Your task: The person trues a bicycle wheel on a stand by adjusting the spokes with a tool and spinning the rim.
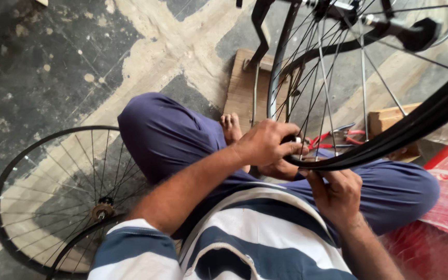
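I sit cross-legged on the floor with a spoked bicycle wheel standing upright in front of me. My left hand is closed around the lower rim. My right hand grips the black tyre, which curves from the rim's bottom up to the right edge. The wheel's hub and axle sit at the top of the view. My bare foot rests just left of the wheel.
A second spoked wheel lies flat on the floor at the lower left. Red-handled pliers lie behind the spokes. A wooden board, a wooden block and red plastic sheeting surround me.
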